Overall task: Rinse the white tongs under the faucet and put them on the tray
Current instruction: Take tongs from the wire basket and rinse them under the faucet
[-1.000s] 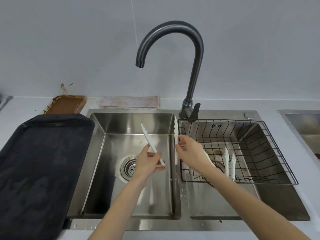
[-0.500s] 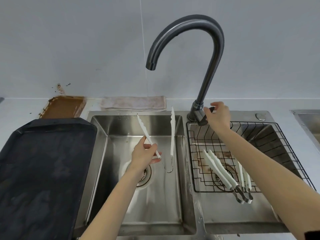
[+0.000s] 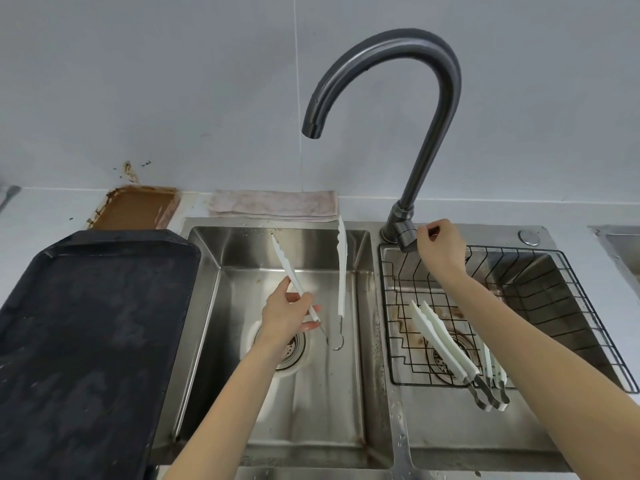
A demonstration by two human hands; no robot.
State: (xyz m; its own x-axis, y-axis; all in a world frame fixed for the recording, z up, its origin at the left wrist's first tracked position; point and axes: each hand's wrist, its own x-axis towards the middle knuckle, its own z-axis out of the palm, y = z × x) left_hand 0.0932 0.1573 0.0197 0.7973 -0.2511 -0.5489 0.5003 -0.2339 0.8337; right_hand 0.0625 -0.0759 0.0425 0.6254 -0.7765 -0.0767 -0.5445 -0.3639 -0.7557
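Note:
My left hand (image 3: 285, 315) grips one arm of a pair of white tongs (image 3: 342, 268) over the left sink basin (image 3: 311, 393); the tongs are spread wide, tips pointing away from me. The dark curved faucet (image 3: 433, 109) arches above, its spout over the left basin, with no water stream visible. My right hand (image 3: 440, 245) is closed on the faucet handle (image 3: 405, 237) at its base. The black tray (image 3: 86, 341) lies on the counter left of the sink.
Two more white tongs (image 3: 446, 344) lie in a black wire rack (image 3: 519, 306) in the right basin. A folded cloth (image 3: 273, 204) and a brown-stained dish (image 3: 135, 207) sit behind the sink. Another sink edge (image 3: 620, 244) shows at far right.
My right hand let go of the tongs' right arm and moved up to the faucet handle, where it now rests closed. The left hand still holds the tongs over the left basin.

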